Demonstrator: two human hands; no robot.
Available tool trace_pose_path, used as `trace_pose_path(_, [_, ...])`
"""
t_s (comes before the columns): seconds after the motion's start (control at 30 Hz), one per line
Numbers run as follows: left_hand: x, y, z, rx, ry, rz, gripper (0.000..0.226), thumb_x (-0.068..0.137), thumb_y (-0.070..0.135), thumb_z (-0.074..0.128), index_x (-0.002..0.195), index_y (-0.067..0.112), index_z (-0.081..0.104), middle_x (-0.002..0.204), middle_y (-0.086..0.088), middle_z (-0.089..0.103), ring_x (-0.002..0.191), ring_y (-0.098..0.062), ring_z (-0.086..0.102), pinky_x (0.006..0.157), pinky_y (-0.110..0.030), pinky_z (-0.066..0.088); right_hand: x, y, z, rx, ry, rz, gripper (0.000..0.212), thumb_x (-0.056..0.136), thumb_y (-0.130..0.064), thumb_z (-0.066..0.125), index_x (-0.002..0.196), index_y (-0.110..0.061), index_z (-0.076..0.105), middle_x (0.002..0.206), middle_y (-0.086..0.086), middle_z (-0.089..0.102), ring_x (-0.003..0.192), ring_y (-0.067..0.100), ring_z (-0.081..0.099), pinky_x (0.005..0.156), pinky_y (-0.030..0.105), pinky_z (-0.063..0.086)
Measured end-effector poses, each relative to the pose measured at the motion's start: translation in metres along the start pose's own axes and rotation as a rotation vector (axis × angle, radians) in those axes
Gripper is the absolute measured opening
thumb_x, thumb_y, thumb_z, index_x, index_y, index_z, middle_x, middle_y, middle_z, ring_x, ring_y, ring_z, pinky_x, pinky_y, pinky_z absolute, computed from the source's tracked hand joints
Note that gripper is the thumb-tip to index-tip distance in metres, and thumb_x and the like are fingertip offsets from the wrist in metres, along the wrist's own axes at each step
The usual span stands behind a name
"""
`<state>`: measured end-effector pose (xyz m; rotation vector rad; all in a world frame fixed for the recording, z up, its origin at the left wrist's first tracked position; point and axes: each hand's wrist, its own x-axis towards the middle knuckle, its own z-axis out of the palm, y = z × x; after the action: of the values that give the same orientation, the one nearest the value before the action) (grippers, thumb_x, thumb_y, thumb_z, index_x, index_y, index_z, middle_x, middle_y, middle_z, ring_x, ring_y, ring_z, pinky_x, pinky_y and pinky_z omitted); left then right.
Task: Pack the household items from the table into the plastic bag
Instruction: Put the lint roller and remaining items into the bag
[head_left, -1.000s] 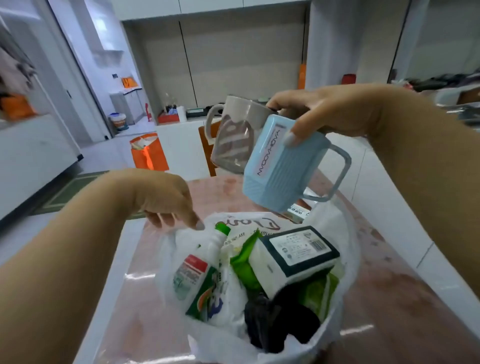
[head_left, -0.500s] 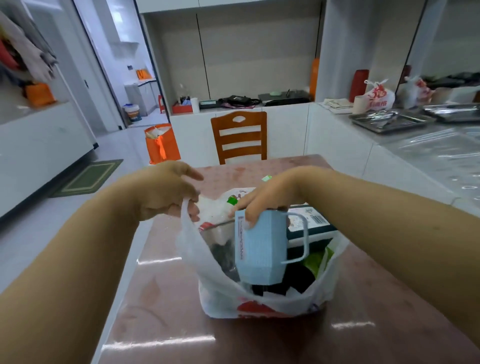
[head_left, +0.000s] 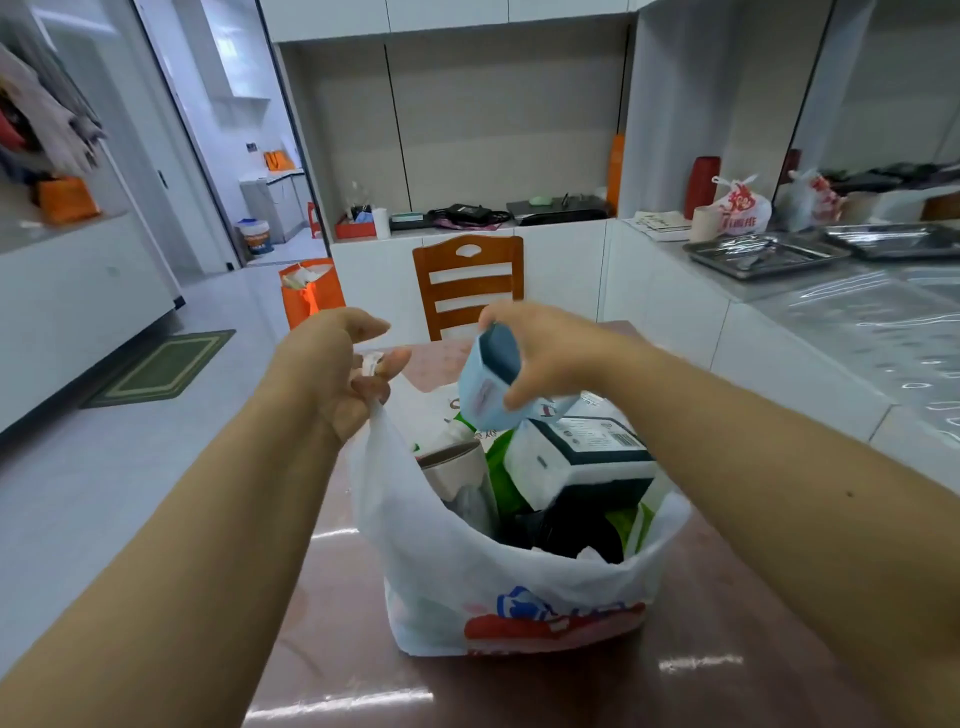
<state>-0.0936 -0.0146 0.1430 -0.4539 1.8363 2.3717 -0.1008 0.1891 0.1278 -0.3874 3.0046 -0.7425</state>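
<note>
White plastic bag with a red and blue print stands in the middle of the shiny brown bench. Inside it sit a white and dark box, a beige mug, some green packs and something black.

Just past the far end of the bench is a wooden chair. Behind it runs a long white counter with small things on it. On the right, another counter holds metal trays and a tied bag. An orange bag sits on the floor to the left, near a green mat.

Left hand has its fingers curled tight round the bag's left handle and lifts it up. Right hand grips the blue mug, fingers wrapped round its open end, tipped on its side above the box.

Half a second ago the blue mug stood upright low inside the bag. Now it is higher and tipped over, and the left hand has pulled the handle further up.
</note>
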Motion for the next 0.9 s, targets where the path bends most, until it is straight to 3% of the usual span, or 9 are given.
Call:
trace_pose_path(0.1, [-0.004, -0.009, 0.004, -0.052, 0.007, 0.035, 0.04, 0.088, 0.007, 0.05, 0.128, 0.01, 0.053, 0.129, -0.014, 0.053, 0.062, -0.017, 0.071, 0.028, -0.013, 0.029, 0.008, 0.002, 0.034, -0.345, 0.101, -0.172, 0.077, 0.066, -0.021, 0.079, 0.132, -0.03, 0.041, 0.133, -0.005, 0.049, 0.117, 0.02, 0.047, 0.091, 0.037, 0.05])
trace_pose_path(0.17, [-0.004, -0.011, 0.003, -0.072, 0.001, 0.047, 0.034, 0.09, 0.009, 0.049, 0.123, 0.011, 0.056, 0.125, -0.014, 0.056, 0.061, -0.016, 0.07, 0.029, -0.013, 0.031, 0.015, 0.003, 0.042, -0.432, 0.08, -0.231, 0.076, 0.069, -0.015, 0.076, 0.135, -0.027, 0.039, 0.137, -0.003, 0.047, 0.121, 0.022, 0.045, 0.097, 0.041, 0.048])
trace_pose_path(0.33, [0.0, -0.01, -0.005, -0.115, -0.009, 0.048, 0.031, 0.09, 0.014, 0.051, 0.12, 0.013, 0.058, 0.126, -0.019, 0.058, 0.047, -0.012, 0.064, 0.03, -0.013, 0.034, 0.031, 0.005, 0.04, -0.3, -0.259, -0.128, 0.08, 0.059, -0.007, 0.08, 0.125, -0.033, 0.044, 0.123, -0.001, 0.05, 0.098, 0.018, 0.052, 0.077, 0.035, 0.058])
trace_pose_path(0.4, [0.0, -0.011, -0.007, -0.117, -0.022, 0.046, 0.032, 0.09, 0.016, 0.052, 0.121, 0.014, 0.057, 0.127, -0.018, 0.059, 0.048, -0.013, 0.064, 0.03, -0.014, 0.034, 0.036, 0.01, 0.042, -0.309, -0.236, -0.092, 0.082, 0.059, -0.005, 0.08, 0.127, -0.032, 0.043, 0.122, 0.0, 0.051, 0.095, 0.017, 0.053, 0.075, 0.033, 0.057])
trace_pose_path(0.5, [0.0, -0.014, -0.008, -0.12, -0.051, 0.028, 0.032, 0.088, 0.016, 0.053, 0.12, 0.015, 0.057, 0.135, -0.017, 0.054, 0.05, -0.014, 0.065, 0.03, -0.014, 0.034, 0.037, 0.022, 0.058, -0.329, -0.188, -0.076, 0.083, 0.064, -0.011, 0.082, 0.134, -0.029, 0.04, 0.131, -0.001, 0.05, 0.106, 0.019, 0.051, 0.083, 0.034, 0.053])
trace_pose_path(0.57, [0.0, -0.015, -0.007, -0.1, -0.073, 0.035, 0.025, 0.091, 0.016, 0.051, 0.115, 0.012, 0.057, 0.137, -0.019, 0.054, 0.051, -0.015, 0.064, 0.029, -0.013, 0.033, 0.035, 0.023, 0.06, -0.112, -0.273, -0.026, 0.084, 0.072, -0.021, 0.078, 0.142, -0.027, 0.032, 0.145, -0.002, 0.041, 0.125, 0.022, 0.046, 0.094, 0.035, 0.048])
trace_pose_path(0.63, [0.0, -0.016, -0.005, -0.075, -0.074, 0.041, 0.023, 0.093, 0.017, 0.05, 0.114, 0.013, 0.057, 0.135, -0.018, 0.056, 0.054, -0.015, 0.062, 0.03, -0.013, 0.034, 0.032, 0.022, 0.057, 0.098, -0.249, 0.043, 0.068, 0.083, -0.027, 0.067, 0.142, -0.023, 0.034, 0.147, -0.001, 0.042, 0.128, 0.024, 0.045, 0.096, 0.036, 0.045])
trace_pose_path(0.73, [0.001, -0.016, -0.004, -0.057, -0.077, 0.039, 0.024, 0.092, 0.018, 0.051, 0.115, 0.013, 0.057, 0.131, -0.018, 0.058, 0.058, -0.016, 0.06, 0.031, -0.013, 0.035, 0.024, 0.019, 0.06, 0.03, -0.183, 0.078, 0.039, 0.098, -0.035, 0.04, 0.133, -0.019, 0.05, 0.138, 0.005, 0.054, 0.119, 0.025, 0.053, 0.1, 0.039, 0.044])
trace_pose_path(0.9, [0.001, -0.01, -0.002, 0.145, -0.103, 0.022, 0.021, 0.091, 0.024, 0.055, 0.109, 0.013, 0.061, 0.109, -0.018, 0.069, 0.067, -0.023, 0.067, 0.053, -0.026, 0.057, 0.025, 0.015, 0.055, 0.054, -0.309, 0.153, 0.054, 0.099, -0.05, 0.027, 0.142, -0.022, 0.043, 0.151, 0.004, 0.039, 0.138, 0.027, 0.036, 0.116, 0.045, 0.026])
